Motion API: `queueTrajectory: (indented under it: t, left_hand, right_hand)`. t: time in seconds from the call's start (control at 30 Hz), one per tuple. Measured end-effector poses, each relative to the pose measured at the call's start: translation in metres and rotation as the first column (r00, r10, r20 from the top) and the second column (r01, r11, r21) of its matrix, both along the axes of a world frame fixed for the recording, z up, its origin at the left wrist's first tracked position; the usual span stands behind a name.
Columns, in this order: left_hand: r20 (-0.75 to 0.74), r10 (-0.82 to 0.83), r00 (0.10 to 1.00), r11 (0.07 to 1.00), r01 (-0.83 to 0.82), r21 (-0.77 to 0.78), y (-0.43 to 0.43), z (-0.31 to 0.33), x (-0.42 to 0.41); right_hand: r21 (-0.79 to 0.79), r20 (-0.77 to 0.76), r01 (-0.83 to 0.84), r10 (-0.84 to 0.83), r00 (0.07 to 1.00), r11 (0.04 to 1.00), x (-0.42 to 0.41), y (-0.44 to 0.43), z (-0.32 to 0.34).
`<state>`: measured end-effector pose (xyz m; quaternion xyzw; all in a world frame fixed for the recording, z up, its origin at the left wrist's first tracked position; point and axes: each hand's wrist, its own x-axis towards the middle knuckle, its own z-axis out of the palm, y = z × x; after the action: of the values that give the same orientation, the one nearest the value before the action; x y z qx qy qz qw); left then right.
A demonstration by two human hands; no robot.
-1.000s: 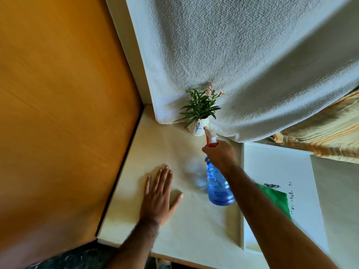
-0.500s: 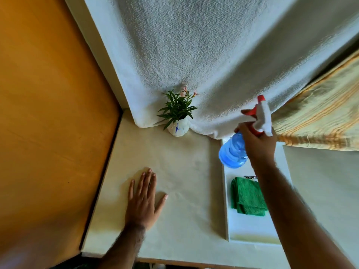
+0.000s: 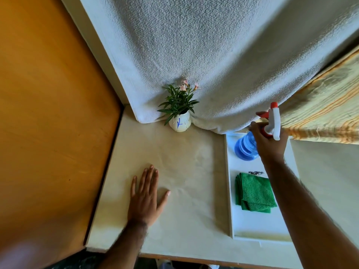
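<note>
My right hand point(image 3: 269, 141) grips the neck of a blue spray bottle point(image 3: 245, 148) with a white and red trigger head. The bottle is at the far end of a white tray point(image 3: 258, 228); whether its base touches the tray I cannot tell. A folded green cloth point(image 3: 253, 192) lies in the tray's middle. My left hand point(image 3: 145, 197) rests flat on the cream table point(image 3: 186, 171), fingers spread. A small white vase with a green plant and pink flowers point(image 3: 179, 111) stands at the table's back edge.
A white towel point(image 3: 213, 55) hangs behind the table and drapes onto it. A yellow striped cloth point(image 3: 320, 105) hangs at the right. An orange wooden panel point(image 3: 48, 113) borders the table's left side.
My right hand carried the spray bottle from the table's middle rightward to the tray and lowered it to the tray's far end. My left hand stayed flat on the table.
</note>
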<state>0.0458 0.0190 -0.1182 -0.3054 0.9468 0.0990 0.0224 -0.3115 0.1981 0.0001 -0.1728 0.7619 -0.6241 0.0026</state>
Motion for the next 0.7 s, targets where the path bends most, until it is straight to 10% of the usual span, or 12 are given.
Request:
queueTrajectory:
  t: [0.47,0.7]
  left_hand:
    - [-0.029,-0.004,1.0,1.0,0.003,-0.013,0.0,-0.004,0.003]
    - [-0.034,0.007,0.999,1.0,-0.007,-0.019,0.003,0.002,0.0]
  right_hand:
    - [0.353,0.025,-0.02,0.012,1.0,0.935,0.041,0.065,-0.036]
    - [0.826,-0.132,-0.185,0.501,0.855,0.533,0.11,0.15,-0.074]
